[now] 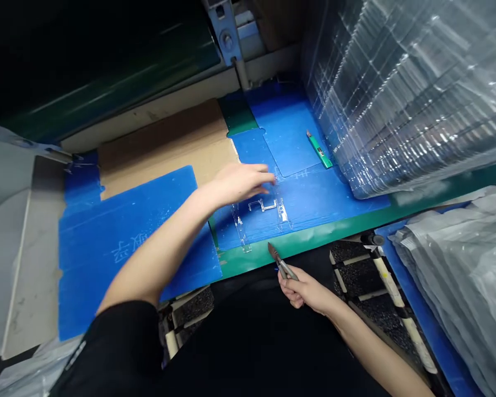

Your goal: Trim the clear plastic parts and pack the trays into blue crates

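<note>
My left hand (248,182) reaches over the blue sheet, fingers loosely bent and apart, with nothing visible in them. Close below it lies a clear plastic frame-like part (263,206). Thin clear plastic strips flank that part, one at its left (240,229) and one at its right (282,212). Near the table's front edge, my right hand (297,288) is closed around the handles of a pair of nippers (287,269). The nippers' dark jaws point up and away from me, over the green edge strip (256,257).
A green utility knife (319,150) lies at the back right, beside a tall stack wrapped in clear film (397,99). Flattened cardboard (161,143) and a blue board (136,248) cover the left. Bagged sheets (471,253) sit at far right. A dark green roller (107,88) spans the back.
</note>
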The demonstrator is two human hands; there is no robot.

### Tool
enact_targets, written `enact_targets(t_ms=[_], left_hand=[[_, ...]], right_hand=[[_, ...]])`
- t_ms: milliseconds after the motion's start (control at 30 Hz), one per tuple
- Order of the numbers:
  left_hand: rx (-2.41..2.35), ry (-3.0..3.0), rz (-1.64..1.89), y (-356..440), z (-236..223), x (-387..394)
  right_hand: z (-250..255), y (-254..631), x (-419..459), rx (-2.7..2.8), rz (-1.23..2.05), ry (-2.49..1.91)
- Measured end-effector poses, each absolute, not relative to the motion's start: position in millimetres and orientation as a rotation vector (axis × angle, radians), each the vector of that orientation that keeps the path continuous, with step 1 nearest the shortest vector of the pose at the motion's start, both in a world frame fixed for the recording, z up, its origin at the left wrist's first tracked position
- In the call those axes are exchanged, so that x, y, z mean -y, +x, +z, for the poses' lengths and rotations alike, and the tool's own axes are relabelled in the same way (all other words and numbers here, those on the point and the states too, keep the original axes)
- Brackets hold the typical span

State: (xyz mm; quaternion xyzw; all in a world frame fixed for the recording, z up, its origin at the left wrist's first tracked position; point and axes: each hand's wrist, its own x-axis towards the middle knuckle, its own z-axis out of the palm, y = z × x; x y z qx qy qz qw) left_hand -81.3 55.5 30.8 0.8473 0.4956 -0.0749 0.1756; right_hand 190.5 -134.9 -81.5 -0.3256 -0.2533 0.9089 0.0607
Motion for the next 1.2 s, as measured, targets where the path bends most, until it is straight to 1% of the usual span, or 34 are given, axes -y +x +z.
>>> enact_targets(t_ms=[33,100,167,267,367,467,533,600,700,800,933,1200], left_hand=[[-1.220,2.424,-0.299,-62,28,-76],[-1.067,2.326,-0.455,-29,21,-108],[-1.100,2.177,-0.488,-10,18,-126],[-1.197,2.097,-0.390,-19,30,-127],[-1.253,2.082,-0.162,-56,53,-99],[-1.366,1.812,0.228,-85,61,-46],[-1.424,1.510,0.433,-90,53,-2],[-1.408,1.242,0.567,-87,39,38],[-1.352,1.005,0.731,-77,18,78],[-1.317,0.908,0.803,-73,9,93],[-1.293,0.901,0.789,-76,10,95],[-1.258,0.945,0.753,-79,5,95]], right_hand=[[-82,191,135,0.795,2.728,-0.994],[-81,191,133,0.865,2.672,-1.011],[-79,191,132,0.935,2.609,-1.029],[-75,194,132,1.020,2.532,-1.040],[-68,195,132,1.085,2.480,-1.018],[-55,192,126,1.153,2.412,-1.009],[-44,187,119,1.198,2.371,-1.014],[-34,182,112,1.297,2.337,-1.029],[-22,174,106,1.541,2.255,-1.049],[-18,169,105,1.635,2.214,-1.061],[-16,166,108,1.645,2.215,-1.088],[-17,166,107,1.504,2.288,-1.066]])
